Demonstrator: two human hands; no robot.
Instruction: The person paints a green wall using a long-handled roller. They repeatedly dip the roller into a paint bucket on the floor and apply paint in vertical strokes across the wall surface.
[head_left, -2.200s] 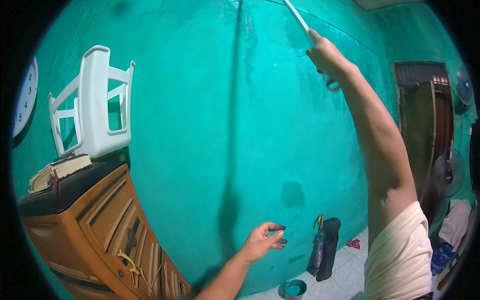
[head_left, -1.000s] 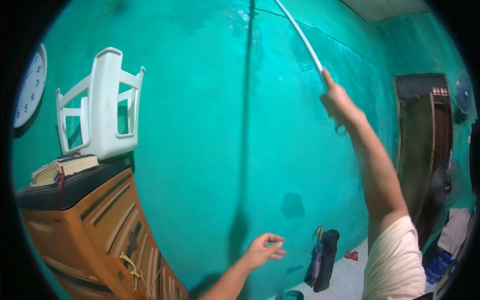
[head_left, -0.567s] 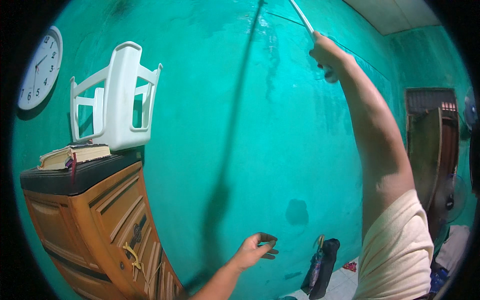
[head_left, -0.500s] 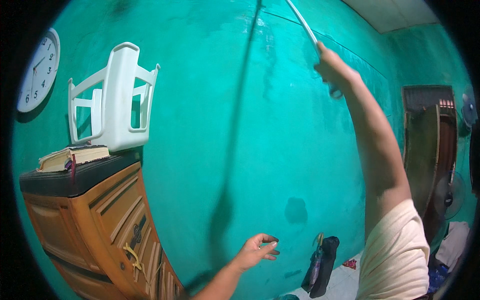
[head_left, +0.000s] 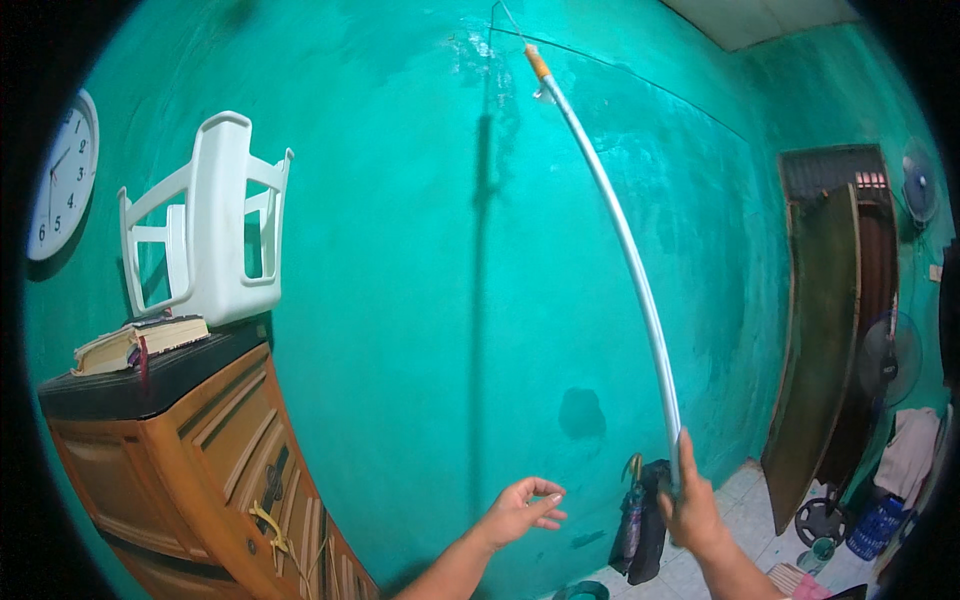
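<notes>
My right hand (head_left: 697,508) is closed round the lower part of a long whitish pole (head_left: 622,215). The pole slants up and left. Its upper end carries an orange handle (head_left: 539,63) with a thin bent wire, like a paint roller frame; any head on it lies beyond the top of the picture. At the lower middle my left hand (head_left: 522,514) hangs in front of the green wall (head_left: 380,300), holding nothing, its fingers loosely bent and apart. The wall shows darker, glossy patches and the pole's shadow.
On the left, a wooden cabinet (head_left: 225,450) bears a thick book (head_left: 140,343) and an upturned white plastic stool (head_left: 222,220); a round clock (head_left: 68,180) hangs above. Umbrellas (head_left: 645,520) lean by the wall. Right are a wooden door (head_left: 815,350) and fans (head_left: 890,365).
My right hand has come down from high up to the lower right, bringing the pole down so its orange handle shows. The left hand stays nearly where it was. The view has shifted slightly.
</notes>
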